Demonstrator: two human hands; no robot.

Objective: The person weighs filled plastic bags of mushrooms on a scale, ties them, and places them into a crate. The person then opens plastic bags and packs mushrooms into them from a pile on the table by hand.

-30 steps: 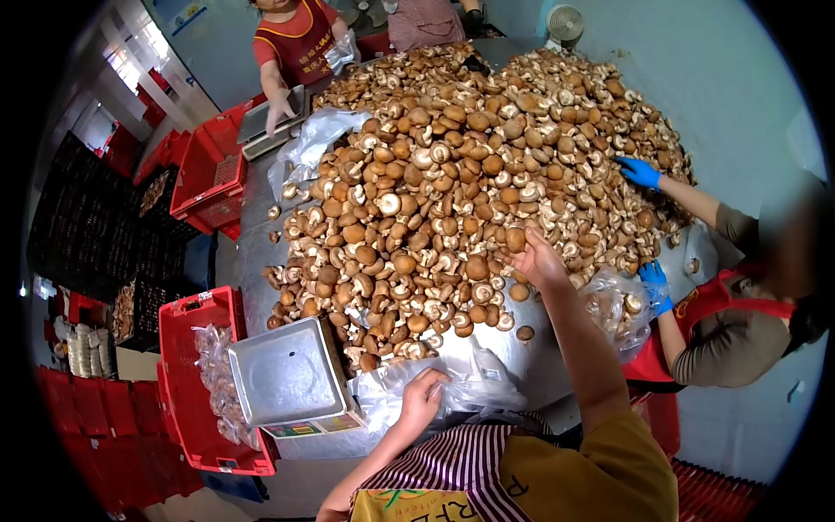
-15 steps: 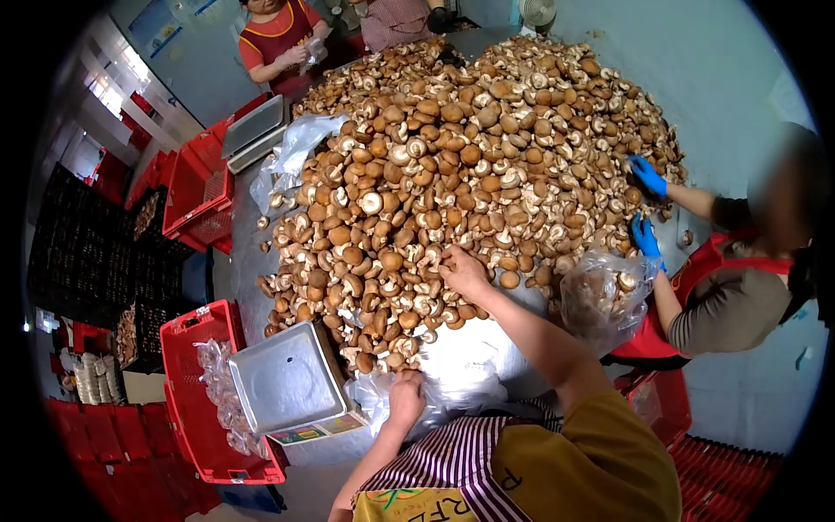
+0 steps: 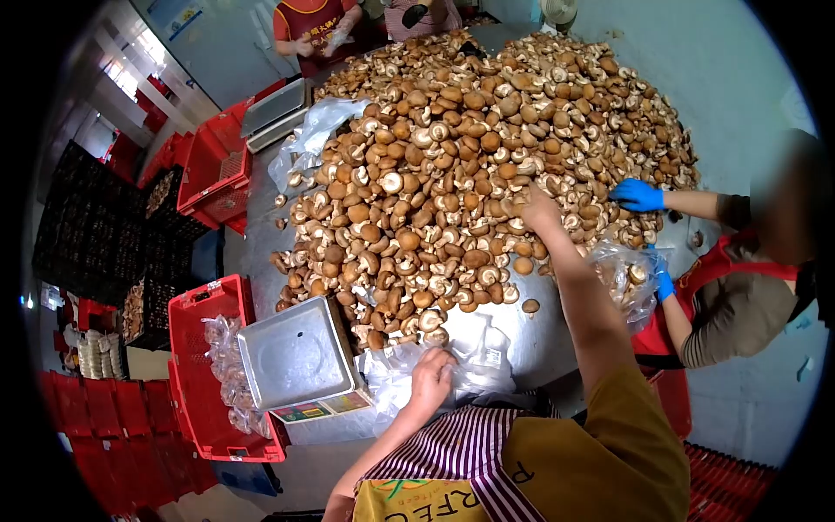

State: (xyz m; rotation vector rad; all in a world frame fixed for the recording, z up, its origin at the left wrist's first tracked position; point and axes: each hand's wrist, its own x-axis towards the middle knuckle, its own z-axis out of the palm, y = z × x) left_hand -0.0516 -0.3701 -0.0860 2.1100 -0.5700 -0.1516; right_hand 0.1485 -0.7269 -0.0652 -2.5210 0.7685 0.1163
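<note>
A large heap of brown-capped shiitake mushrooms point(image 3: 452, 165) covers the metal table. My right hand point(image 3: 541, 211) reaches far into the heap, touching mushrooms on its near right side; its fingertips are hard to see among the caps. Close to my body, my left hand point(image 3: 432, 376) is closed, with its fingers curled on a clear plastic bag point(image 3: 478, 361) at the table's near edge. More crumpled clear plastic lies beside that hand. A weighing scale point(image 3: 300, 352) with a metal pan stands left of it.
Left of the scale, a red crate point(image 3: 193, 383) holds several packed bags. Another scale point(image 3: 274, 113) and a red crate point(image 3: 213, 178) are farther back. On the right, a co-worker's blue-gloved hand point(image 3: 639, 195) touches the heap beside a bag of mushrooms point(image 3: 628, 277). Other workers stand behind the heap.
My right hand has moved right and farther into the heap. My left hand has shifted slightly right and up with the plastic. The whole view has shifted a little.
</note>
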